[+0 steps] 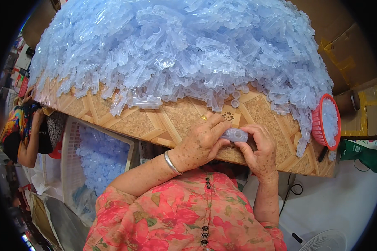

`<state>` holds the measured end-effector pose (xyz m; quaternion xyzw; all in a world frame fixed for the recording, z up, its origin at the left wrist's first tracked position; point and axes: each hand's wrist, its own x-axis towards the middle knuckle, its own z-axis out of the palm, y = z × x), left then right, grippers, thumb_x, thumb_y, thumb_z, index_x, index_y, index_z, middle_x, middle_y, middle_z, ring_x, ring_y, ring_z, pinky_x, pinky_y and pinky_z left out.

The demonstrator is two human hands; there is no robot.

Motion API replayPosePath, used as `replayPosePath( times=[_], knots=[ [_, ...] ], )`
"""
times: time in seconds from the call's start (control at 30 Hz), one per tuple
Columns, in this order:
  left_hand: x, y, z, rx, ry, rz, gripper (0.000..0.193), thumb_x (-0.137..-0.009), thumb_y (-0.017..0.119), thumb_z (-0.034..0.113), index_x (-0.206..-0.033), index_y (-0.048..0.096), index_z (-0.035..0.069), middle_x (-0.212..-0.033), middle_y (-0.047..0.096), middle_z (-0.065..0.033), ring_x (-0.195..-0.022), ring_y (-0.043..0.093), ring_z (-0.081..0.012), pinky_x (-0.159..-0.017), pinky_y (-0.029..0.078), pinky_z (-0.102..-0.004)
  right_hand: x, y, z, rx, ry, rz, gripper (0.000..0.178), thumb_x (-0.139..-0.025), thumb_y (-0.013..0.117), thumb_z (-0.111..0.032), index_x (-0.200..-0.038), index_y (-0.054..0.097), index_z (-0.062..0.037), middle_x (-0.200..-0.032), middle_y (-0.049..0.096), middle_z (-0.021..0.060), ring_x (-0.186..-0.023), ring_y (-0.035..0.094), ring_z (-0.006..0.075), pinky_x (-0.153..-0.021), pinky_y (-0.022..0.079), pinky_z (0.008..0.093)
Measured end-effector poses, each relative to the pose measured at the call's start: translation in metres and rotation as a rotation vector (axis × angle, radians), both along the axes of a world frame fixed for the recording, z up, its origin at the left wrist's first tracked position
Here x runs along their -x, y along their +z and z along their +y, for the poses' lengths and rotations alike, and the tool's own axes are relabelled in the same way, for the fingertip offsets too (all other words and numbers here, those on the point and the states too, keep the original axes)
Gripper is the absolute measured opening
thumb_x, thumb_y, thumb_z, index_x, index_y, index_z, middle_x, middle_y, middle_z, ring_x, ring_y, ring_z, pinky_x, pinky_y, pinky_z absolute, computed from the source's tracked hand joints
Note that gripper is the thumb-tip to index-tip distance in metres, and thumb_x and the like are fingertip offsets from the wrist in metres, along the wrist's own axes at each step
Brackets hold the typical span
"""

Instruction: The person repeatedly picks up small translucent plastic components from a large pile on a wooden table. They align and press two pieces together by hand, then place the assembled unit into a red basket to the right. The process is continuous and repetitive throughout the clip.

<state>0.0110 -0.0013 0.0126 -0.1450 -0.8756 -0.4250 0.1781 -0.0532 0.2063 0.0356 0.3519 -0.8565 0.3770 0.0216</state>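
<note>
Both my hands meet at the near edge of a patterned tabletop (171,121). Between them is a small pale blue translucent plastic piece (234,134). My left hand (203,140), with a ring and a silver bangle, pinches its left end. My right hand (259,148) grips its right end from below. A huge heap of the same blue plastic pieces (184,46) covers most of the table beyond my hands. One longer clear piece (146,101) lies at the heap's near edge.
A red basket (326,121) of small blue parts sits at the table's right edge. A white crate (96,159) with more blue pieces stands low on my left. Another person (25,125) is at far left. Cardboard boxes (343,46) are at right, a fan (326,242) lower right.
</note>
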Motion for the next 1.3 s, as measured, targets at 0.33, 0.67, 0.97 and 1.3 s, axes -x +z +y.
replayPosePath(
  times=[0.33, 0.67, 0.97, 1.3],
  knots=[
    [-0.001, -0.001, -0.001, -0.055, 0.004, 0.037, 0.039, -0.085, 0.077, 0.011, -0.12, 0.064, 0.0, -0.112, 0.063, -0.0183, -0.099, 0.064, -0.0382, -0.082, 0.053, -0.0443, 0.001, -0.002, 0.004, 0.146, 0.021, -0.193, 0.04, -0.079, 0.083, -0.006, -0.115, 0.067, -0.001, -0.106, 0.069, 0.0127, -0.09, 0.067, 0.0254, -0.082, 0.055, 0.036],
    [-0.009, 0.004, 0.011, -0.583, -0.06, -0.178, 0.051, -0.097, 0.069, 0.009, -0.141, 0.045, 0.0, -0.129, 0.06, -0.0148, -0.111, 0.062, -0.0236, -0.088, 0.052, -0.0349, -0.029, -0.012, -0.019, 0.25, -0.131, 0.214, 0.075, -0.078, 0.082, -0.011, -0.144, 0.049, 0.0002, -0.136, 0.061, 0.0181, -0.119, 0.061, 0.0338, -0.103, 0.049, 0.0445],
    [-0.019, 0.02, 0.039, -0.5, -0.056, -0.18, 0.052, -0.101, 0.062, 0.011, -0.146, 0.041, 0.0, -0.123, 0.058, -0.0164, -0.108, 0.061, -0.0263, -0.094, 0.049, -0.0369, -0.028, -0.012, -0.025, 0.271, -0.204, 0.299, 0.076, -0.077, 0.087, -0.023, -0.14, 0.05, -0.0022, -0.137, 0.063, 0.0168, -0.119, 0.061, 0.0349, -0.104, 0.047, 0.0456],
    [-0.008, 0.018, 0.019, -0.199, -0.041, -0.114, 0.046, -0.094, 0.067, 0.007, -0.137, 0.052, 0.001, -0.123, 0.062, -0.0217, -0.107, 0.064, -0.0412, -0.09, 0.053, -0.0452, -0.016, -0.004, -0.004, 0.183, -0.048, 0.169, 0.072, -0.075, 0.085, -0.015, -0.138, 0.054, -0.0017, -0.128, 0.067, 0.0146, -0.111, 0.063, 0.0341, -0.099, 0.048, 0.0446]
  ],
)
